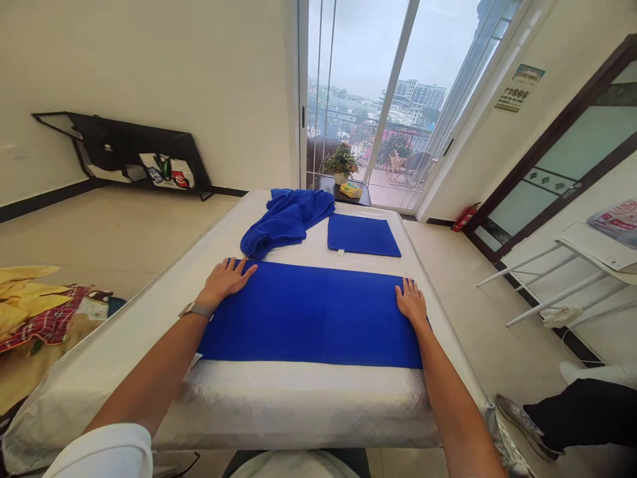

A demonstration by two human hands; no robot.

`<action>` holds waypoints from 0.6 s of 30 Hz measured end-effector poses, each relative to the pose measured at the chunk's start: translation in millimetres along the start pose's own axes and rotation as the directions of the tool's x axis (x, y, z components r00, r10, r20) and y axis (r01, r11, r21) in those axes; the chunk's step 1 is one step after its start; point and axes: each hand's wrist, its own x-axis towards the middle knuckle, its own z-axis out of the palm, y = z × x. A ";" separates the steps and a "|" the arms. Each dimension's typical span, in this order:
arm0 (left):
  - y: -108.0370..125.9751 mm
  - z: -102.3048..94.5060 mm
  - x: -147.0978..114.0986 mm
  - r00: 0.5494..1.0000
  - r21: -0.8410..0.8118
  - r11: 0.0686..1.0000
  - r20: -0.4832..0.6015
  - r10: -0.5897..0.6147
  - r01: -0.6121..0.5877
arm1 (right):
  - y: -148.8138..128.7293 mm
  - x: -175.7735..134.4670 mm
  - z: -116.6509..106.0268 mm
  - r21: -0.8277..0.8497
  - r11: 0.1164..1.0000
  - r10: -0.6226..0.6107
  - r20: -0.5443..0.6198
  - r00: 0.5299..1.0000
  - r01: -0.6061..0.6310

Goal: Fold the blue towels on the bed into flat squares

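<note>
A blue cloth [318, 318], looking like a towel folded into a long rectangle, lies flat across the near part of the covered table [298, 405]. My left hand [227, 279] rests flat on its far left corner, fingers stretched out. On its far right corner lies my right hand [411, 300], also flat with the fingers extended. Beyond the long cloth, a smaller folded blue cloth [364, 235] with a white tag lies at the right. Left of that sits a loose heap of blue cloths [288, 219].
Behind the table's far end stands a small dark table [323, 187] with a potted plant [341, 162] and a yellow tissue pack [351, 190]. Piled fabrics [44, 312] lie at the left. A person's leg [582, 411] shows at lower right, below a white rack [572, 265].
</note>
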 end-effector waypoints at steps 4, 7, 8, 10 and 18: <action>67.9 -7.8 -8.9 0.977 -0.012 0.980 -0.074 0.200 -0.201 | 0.1 -0.5 -0.9 0.008 1.000 0.006 0.003 1.000 -0.006; 142.7 0.5 -24.8 0.876 -0.096 0.871 -0.026 0.482 -0.482 | -0.5 -1.0 -1.4 0.005 1.000 0.008 0.005 1.000 -0.008; 165.2 5.0 -29.7 0.847 -0.120 0.839 -0.036 0.530 -0.531 | -0.6 -1.1 -1.7 0.002 1.000 0.008 0.008 1.000 -0.008; 199.7 13.8 -36.6 0.821 -0.161 0.806 -0.070 0.567 -0.570 | -0.9 -1.3 -2.5 -0.006 1.000 0.011 0.014 1.000 -0.011; 186.5 19.5 -33.5 0.878 -0.178 0.861 -0.049 0.475 -0.476 | -1.0 -2.2 -5.2 -0.009 1.000 0.010 0.024 1.000 -0.010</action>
